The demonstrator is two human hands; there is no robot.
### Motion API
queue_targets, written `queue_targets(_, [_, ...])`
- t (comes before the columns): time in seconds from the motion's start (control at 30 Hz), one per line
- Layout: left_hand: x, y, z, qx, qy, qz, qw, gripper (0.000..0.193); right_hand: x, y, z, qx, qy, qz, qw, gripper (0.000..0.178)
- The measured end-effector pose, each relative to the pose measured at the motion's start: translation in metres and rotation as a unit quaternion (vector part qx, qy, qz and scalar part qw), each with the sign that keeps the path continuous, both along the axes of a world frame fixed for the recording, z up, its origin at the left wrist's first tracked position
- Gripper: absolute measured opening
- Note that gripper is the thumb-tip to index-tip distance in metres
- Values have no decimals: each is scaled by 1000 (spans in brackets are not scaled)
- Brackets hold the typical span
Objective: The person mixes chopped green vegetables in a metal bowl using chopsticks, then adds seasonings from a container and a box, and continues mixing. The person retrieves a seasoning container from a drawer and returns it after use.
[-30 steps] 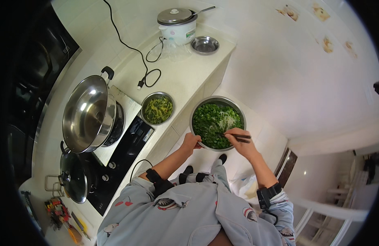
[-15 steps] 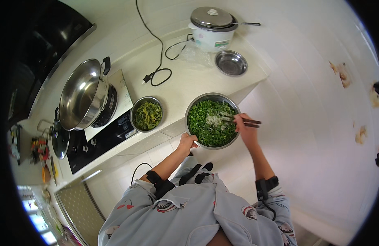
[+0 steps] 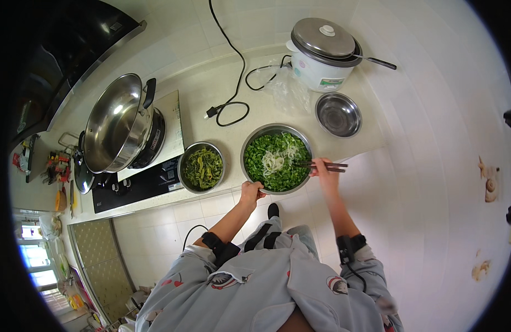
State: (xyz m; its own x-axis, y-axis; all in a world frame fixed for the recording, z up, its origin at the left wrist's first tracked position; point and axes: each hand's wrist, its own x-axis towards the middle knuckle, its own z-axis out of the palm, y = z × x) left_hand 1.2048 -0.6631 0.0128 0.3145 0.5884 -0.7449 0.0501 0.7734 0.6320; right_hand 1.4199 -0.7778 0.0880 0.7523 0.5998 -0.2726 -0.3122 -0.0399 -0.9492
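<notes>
A steel bowl (image 3: 248, 143) is full of chopped greens (image 3: 280, 180) with a pale heap of thin white noodle-like strands (image 3: 274, 161) on top. My left hand (image 3: 251, 193) grips the bowl's near left rim, thumb over the edge. Dark chopsticks (image 3: 334, 167) are held in my closed right hand (image 3: 324, 171) at the bowl's right side; their tips reach into the strands and greens. To the left of this bowl stands a smaller steel bowl (image 3: 222, 153) with yellowish-green cooked-looking vegetables (image 3: 203, 168).
A large steel pan (image 3: 112, 124) sits on a portable burner (image 3: 153, 138) at the left, beside a black cooktop (image 3: 136, 185). Behind are a rice cooker (image 3: 325, 52), a small steel bowl (image 3: 338, 114), a plastic bag (image 3: 288, 88) and a black power cord (image 3: 234, 113).
The large bowl has shifted left and farther over the counter, with both hands following. The white strands look more heaped toward the bowl's left. The whole view has also shifted.
</notes>
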Motion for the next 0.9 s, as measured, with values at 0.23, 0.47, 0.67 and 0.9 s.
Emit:
queue_targets(0.23, [20,7,-8,2,-2,87,996,15,14,45,-56,-21,-76,-37,996,30])
queue_targets(0.47, [32,13,-25,22,-17,120,992,13,38,-4,-82,-46,42,40,997,36])
queue_targets(0.67, [43,12,-21,-3,-59,129,990,13,77,-57,-132,-145,254,-83,953,31])
queue_targets(0.9, [27,-37,7,46,-70,7,996,22,97,-33,-194,26,506,-189,841,40])
